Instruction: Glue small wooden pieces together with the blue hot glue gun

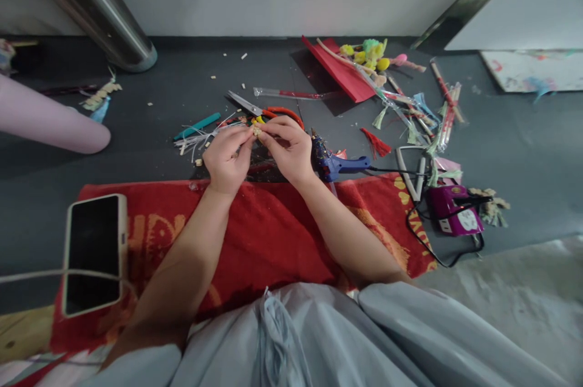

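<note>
Both hands meet above the dark table, just beyond the red towel [273, 229]. Between their fingertips is a small pale beige piece [257, 130], its kind too small to tell. My left hand [229, 155] pinches it from the left, my right hand [291, 149] from the right. Directly behind the hands lie scissors [282, 113] with orange handles, blades pointing to the upper left. A bundle of white strands [200, 139] and a teal pen-like stick [198, 126] rest left of the hands. To the right of my right hand is a blue glue gun [348, 164].
A phone [94, 253] with a white cable lies on the towel's left. At the right stand a purple power adapter [455, 211] and a black cord. Red paper [341, 71], tassels and wrapped sticks cover the back right. A metal post [113, 22] rises at back left.
</note>
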A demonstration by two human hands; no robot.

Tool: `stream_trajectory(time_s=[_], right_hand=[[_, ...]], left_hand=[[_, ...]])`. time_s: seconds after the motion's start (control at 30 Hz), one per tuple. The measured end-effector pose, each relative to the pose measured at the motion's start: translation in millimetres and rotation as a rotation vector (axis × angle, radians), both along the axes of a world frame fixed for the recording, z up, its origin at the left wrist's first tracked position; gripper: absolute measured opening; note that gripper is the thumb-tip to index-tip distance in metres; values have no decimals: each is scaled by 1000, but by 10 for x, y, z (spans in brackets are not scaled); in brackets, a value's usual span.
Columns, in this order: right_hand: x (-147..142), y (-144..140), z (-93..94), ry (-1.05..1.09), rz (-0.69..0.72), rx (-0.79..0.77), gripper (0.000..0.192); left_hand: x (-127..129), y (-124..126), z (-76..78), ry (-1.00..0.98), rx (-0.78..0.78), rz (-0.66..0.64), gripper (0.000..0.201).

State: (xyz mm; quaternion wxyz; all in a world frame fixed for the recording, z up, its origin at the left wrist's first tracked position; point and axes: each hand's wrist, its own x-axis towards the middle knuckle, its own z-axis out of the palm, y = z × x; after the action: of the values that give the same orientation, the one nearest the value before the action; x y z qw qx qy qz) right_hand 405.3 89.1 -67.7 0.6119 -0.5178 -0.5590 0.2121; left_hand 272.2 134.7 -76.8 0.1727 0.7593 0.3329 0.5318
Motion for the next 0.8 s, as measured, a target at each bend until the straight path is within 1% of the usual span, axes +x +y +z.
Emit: stream_trajectory(time_s=[0.13,0.23,0.4,0.5,0.67,0.8], right_hand=[[-2,21,-10,55,24,-28,23],[5,32,-23,49,14,-51,23],[6,20,-26,99,-12,-29,22],[-2,8,-4,133,9,0,19],[-1,-6,55,76,56,6,16],[6,-19,79,53,55,10,11]], left_hand=[[29,1,32,-40,22,10,15],[39,-12,74,-34,-19,3,16],[37,-31,112,-67,-64,-48,14],[39,-29,110,-99,-63,-50,12],[38,-21,121,-96,-36,-29,11],[35,-20,130,-87,-43,-41,12]])
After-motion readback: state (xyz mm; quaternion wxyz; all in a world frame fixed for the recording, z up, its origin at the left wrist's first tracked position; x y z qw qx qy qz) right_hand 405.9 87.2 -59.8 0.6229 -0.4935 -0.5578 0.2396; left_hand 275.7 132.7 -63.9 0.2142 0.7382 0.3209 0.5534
